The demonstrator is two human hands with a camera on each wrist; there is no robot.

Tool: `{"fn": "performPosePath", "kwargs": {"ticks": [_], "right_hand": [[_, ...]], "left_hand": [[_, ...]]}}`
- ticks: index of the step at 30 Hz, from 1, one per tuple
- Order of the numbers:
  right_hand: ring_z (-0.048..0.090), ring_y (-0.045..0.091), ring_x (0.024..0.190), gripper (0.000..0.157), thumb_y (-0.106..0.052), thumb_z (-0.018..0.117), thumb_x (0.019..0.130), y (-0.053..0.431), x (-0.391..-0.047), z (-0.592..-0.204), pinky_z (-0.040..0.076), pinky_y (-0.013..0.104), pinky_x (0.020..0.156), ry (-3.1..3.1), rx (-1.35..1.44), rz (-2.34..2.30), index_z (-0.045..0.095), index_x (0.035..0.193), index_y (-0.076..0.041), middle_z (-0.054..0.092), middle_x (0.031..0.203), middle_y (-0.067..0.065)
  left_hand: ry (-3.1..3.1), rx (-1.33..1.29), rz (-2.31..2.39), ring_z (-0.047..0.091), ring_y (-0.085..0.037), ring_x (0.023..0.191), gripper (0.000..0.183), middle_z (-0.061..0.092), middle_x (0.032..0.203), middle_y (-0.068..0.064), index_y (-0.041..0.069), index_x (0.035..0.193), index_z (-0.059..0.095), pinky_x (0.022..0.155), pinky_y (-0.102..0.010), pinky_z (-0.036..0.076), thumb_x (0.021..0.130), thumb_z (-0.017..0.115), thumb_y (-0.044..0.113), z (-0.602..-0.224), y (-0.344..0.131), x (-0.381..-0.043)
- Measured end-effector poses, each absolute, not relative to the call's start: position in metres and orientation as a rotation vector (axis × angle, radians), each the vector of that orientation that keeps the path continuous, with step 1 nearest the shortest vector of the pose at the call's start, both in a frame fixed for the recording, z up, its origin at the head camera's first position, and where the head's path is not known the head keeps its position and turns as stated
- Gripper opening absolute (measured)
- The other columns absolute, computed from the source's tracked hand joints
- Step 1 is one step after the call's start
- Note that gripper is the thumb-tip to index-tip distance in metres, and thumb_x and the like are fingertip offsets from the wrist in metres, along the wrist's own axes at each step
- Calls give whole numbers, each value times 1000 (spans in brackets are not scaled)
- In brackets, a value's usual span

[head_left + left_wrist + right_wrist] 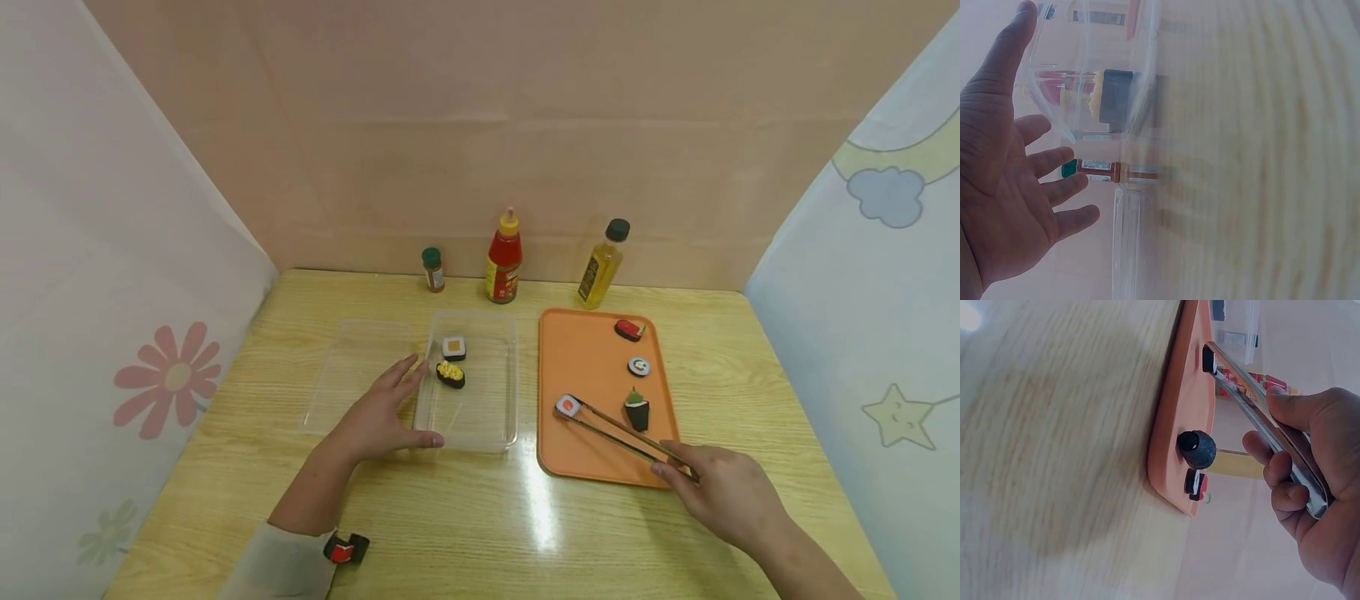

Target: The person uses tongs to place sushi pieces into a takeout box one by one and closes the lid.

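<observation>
My right hand [723, 492] grips metal tongs [630, 437] over the orange tray [562, 350]. The tong tips are at a square sushi roll [567, 406] with an orange centre, near the tray's left side. In the right wrist view the tips [1211, 347] lie on either side of that dark-edged roll. With fingers spread and thumb apart, my left hand [382, 417] is at the left wall of the clear plastic container [480, 425]. Inside the container are a square roll with a yellow centre [453, 347] and a sushi piece with yellow topping [451, 373].
Down the tray's right side lie a red-topped sushi [628, 330], a round roll [639, 367] and a dark cone-shaped hand roll [637, 412]. A clear lid [337, 375] lies left. Behind stand a spice jar [432, 270], a red sauce bottle [503, 262] and an oil bottle [602, 267].
</observation>
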State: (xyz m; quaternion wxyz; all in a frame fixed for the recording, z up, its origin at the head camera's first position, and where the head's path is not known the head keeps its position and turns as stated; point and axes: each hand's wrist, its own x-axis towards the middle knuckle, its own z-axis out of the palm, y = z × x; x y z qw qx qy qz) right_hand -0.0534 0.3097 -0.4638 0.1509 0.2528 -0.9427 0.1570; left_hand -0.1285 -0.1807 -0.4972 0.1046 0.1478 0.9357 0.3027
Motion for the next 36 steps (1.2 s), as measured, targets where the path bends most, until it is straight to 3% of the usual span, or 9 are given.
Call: {"fn": "performPosePath", "kwargs": {"ticks": [9,18,27,34,36], "right_hand": [[49,-9,56,33,-20,91,76,309,-59,-457,37,16,45,-2632,790,472,81,103,-4,75,75,-7],[49,-9,57,31,-18,91,75,303,-67,-447,38,15,46,-2599,835,490,81,101,-4,73,73,-9],[42,-11,56,37,-41,76,95,300,-76,-431,33,13,45,-2542,905,515,81,104,-5,71,71,-8],[38,-11,56,29,-25,86,86,295,-81,-420,33,12,47,-2528,944,538,81,105,-4,70,72,-8],[40,-11,57,30,-30,83,90,293,-83,-419,34,12,47,-2523,952,545,81,105,-4,70,72,-9]], "left_hand": [[2753,431,898,18,-36,157,125,14,174,1,24,166,27,114,-65,35,68,84,74,-496,-180,-129],[2745,432,904,16,-34,158,129,12,174,3,25,166,26,115,-64,34,64,77,85,-496,-181,-131],[2736,425,904,17,-35,157,129,13,174,2,23,166,27,114,-64,34,64,79,82,-496,-180,-130],[2740,423,902,16,-34,158,129,13,174,2,24,166,27,114,-65,34,64,80,81,-497,-180,-130],[2739,420,901,16,-34,158,129,12,174,2,24,166,27,114,-65,34,63,78,83,-498,-181,-130]]}}
